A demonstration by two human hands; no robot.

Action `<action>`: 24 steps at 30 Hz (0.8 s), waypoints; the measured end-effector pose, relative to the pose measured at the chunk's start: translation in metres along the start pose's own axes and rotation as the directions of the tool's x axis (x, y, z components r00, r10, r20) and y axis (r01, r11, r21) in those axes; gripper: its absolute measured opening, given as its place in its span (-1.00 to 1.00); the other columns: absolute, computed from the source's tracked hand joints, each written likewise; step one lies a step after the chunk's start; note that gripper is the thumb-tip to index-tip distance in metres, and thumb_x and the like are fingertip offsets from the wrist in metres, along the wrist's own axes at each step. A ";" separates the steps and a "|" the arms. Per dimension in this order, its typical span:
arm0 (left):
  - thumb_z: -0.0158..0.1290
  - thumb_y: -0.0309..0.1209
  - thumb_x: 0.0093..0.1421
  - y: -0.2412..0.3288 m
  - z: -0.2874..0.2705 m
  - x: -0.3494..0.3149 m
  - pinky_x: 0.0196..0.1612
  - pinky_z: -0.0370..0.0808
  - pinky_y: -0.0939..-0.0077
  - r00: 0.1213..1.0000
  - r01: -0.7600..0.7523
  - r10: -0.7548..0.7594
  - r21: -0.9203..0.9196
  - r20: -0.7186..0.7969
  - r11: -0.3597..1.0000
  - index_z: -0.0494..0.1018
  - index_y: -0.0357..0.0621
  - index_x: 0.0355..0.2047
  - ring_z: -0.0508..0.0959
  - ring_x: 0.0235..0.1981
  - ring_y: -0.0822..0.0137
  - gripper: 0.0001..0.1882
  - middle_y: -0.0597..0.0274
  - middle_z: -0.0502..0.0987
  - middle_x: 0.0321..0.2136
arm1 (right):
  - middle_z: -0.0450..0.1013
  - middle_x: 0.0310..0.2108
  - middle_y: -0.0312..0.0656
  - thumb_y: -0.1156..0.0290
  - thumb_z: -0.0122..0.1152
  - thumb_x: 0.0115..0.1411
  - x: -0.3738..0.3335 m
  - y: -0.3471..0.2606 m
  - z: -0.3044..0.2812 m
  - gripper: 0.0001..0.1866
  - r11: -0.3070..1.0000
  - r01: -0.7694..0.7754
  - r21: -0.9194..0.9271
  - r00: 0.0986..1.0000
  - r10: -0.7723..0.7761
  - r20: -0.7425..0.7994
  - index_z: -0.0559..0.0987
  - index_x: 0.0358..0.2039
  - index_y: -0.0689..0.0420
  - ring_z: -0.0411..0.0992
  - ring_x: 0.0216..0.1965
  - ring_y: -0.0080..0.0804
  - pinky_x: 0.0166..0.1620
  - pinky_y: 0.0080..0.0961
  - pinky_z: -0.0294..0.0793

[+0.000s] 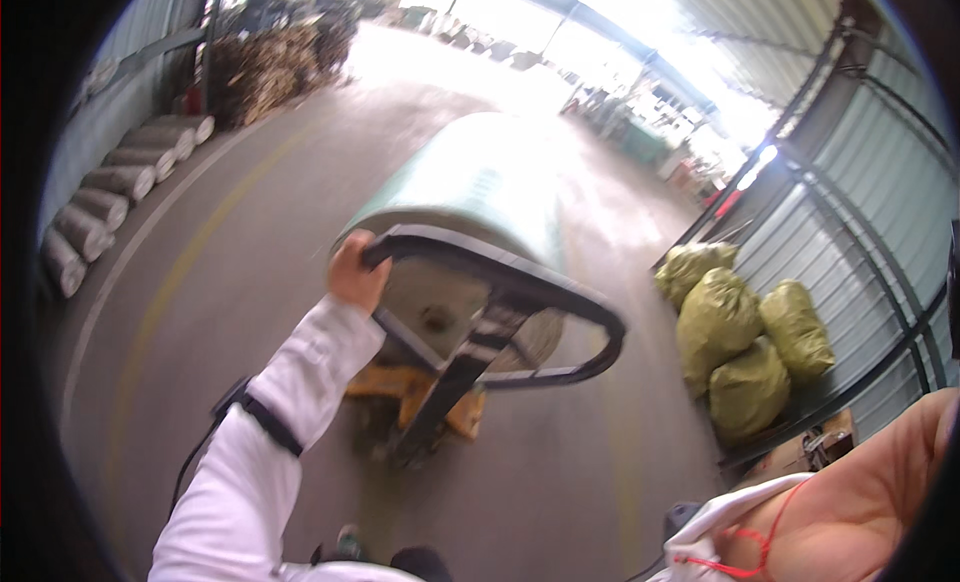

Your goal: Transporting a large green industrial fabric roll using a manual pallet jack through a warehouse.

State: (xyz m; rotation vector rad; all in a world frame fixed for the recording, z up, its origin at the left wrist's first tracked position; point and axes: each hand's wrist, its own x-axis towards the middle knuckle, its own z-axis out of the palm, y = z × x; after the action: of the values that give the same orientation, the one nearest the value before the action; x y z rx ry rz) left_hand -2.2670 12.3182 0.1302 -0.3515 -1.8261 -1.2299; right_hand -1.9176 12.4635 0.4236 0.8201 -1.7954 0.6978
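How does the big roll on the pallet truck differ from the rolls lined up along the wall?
The big roll is pale green and rides alone on the yellow pallet truck, whose black handle the left hand grips. The wall rolls are grey, look smaller, and lie side by side in a row on the floor. All are cylinders lying on their sides.

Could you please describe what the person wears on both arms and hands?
Both hands are bare, with no gloves. The left arm has a long white sleeve, with a black strap around it and a thin dark cable hanging from the strap. The right arm shows a white sleeve pushed back, and a thin red string circles the wrist.
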 end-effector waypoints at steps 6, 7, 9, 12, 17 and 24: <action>0.05 -0.53 -0.22 -0.045 0.065 0.026 -0.46 0.36 0.32 0.999 0.028 -0.028 0.015 -0.037 0.999 0.28 -0.11 -0.49 0.42 -0.52 0.03 -0.77 0.08 0.39 -0.60 | 0.31 -0.41 -0.02 0.32 0.13 -0.07 -0.017 0.119 0.051 -0.70 0.950 0.029 0.311 0.990 0.014 -0.137 0.33 -0.41 0.25 0.30 -0.39 -0.21 -0.35 -0.41 0.32; 0.05 -0.53 -0.22 -0.045 0.078 0.037 -0.47 0.36 0.34 0.999 0.006 -0.006 0.018 -0.033 1.000 0.28 -0.11 -0.50 0.42 -0.54 0.04 -0.77 0.09 0.38 -0.61 | 0.32 -0.43 -0.02 0.33 0.12 -0.07 -0.020 0.137 0.058 -0.72 0.939 0.024 0.344 0.988 0.031 -0.154 0.34 -0.42 0.25 0.32 -0.41 -0.21 -0.36 -0.41 0.34; 0.05 -0.53 -0.22 -0.043 0.094 0.053 -0.49 0.36 0.35 0.999 0.001 0.002 0.056 -0.047 0.998 0.28 -0.10 -0.50 0.42 -0.56 0.06 -0.78 0.11 0.38 -0.62 | 0.35 -0.47 -0.02 0.36 0.12 -0.06 -0.018 0.175 0.063 -0.76 0.893 0.026 0.450 0.983 0.058 -0.172 0.36 -0.46 0.25 0.36 -0.46 -0.22 -0.40 -0.42 0.38; 0.06 -0.53 -0.20 -0.060 0.139 0.074 -0.47 0.35 0.42 0.997 0.075 -0.075 0.012 -0.031 0.997 0.29 -0.12 -0.53 0.42 -0.56 0.14 -0.81 0.14 0.37 -0.62 | 0.40 -0.53 -0.02 0.40 0.11 -0.05 -0.024 0.243 0.102 -0.82 0.772 0.039 0.634 0.979 0.099 -0.180 0.38 -0.51 0.25 0.41 -0.52 -0.22 -0.46 -0.42 0.44; 0.05 -0.53 -0.19 -0.087 0.190 0.103 -0.45 0.35 0.44 0.990 0.127 -0.127 -0.003 -0.061 0.992 0.29 -0.12 -0.54 0.42 -0.55 0.16 -0.82 0.14 0.37 -0.61 | 0.32 -0.31 -0.01 0.33 0.06 0.01 0.007 0.319 0.150 -0.73 0.458 -0.116 0.881 0.967 -0.152 0.206 0.37 -0.35 0.26 0.30 -0.28 -0.22 -0.21 -0.32 0.23; 0.06 -0.55 -0.21 -0.120 0.276 0.126 -0.46 0.34 0.45 0.997 0.074 -0.075 -0.025 -0.023 0.997 0.29 -0.12 -0.56 0.42 -0.53 0.13 -0.82 0.13 0.36 -0.61 | 0.26 -0.39 -0.15 0.33 0.02 0.00 0.020 0.392 0.220 -0.81 0.479 -0.336 0.811 0.779 -0.343 0.525 0.38 -0.44 0.20 0.24 -0.32 -0.36 -0.26 -0.47 0.13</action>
State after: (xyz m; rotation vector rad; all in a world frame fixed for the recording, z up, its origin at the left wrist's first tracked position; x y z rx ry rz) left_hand -2.5566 12.4687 0.1231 -0.2827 -1.8193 -1.3027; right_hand -2.3542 12.5264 0.3341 1.9823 -1.9354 1.5742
